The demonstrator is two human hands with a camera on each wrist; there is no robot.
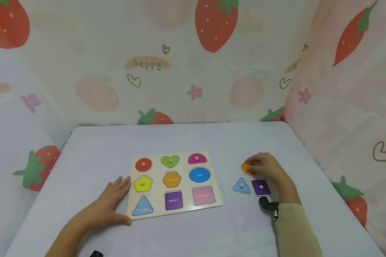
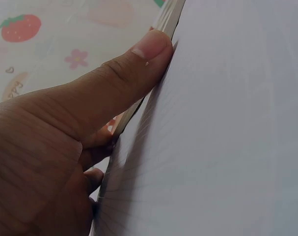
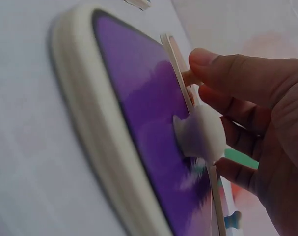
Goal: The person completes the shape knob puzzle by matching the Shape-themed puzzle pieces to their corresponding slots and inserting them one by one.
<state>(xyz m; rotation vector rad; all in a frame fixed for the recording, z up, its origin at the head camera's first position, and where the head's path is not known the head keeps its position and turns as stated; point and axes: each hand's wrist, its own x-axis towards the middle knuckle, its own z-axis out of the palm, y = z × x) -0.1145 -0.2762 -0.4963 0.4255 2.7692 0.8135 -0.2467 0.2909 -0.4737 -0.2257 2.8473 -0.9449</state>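
Observation:
My left hand [image 1: 107, 205] lies spread at the left edge of a wooden shape puzzle board [image 1: 157, 210], fingertips and thumb touching its side. In the left wrist view the thumb [image 2: 134, 61] rests along the board's edge. My right hand [image 1: 267, 166] pinches the small knob of an orange hexagon puzzle piece [image 1: 244, 167], right of the board; the hand covers part of it. Just below are a blue triangle piece [image 1: 238, 188] and a purple square piece [image 1: 257, 191], each with a knob. The purple piece fills much of the right wrist view, before my right hand [image 3: 252, 103].
Knobbed red circle [image 1: 139, 166], green heart [image 1: 169, 165], pink half-circle [image 1: 193, 160] and yellow pentagon [image 1: 138, 185] pieces sit in the board. Its printed hexagon, oval, triangle, square and rectangle spaces show no knobs. A strawberry-patterned cloth [image 1: 186, 103] hangs behind the white table [image 1: 186, 235].

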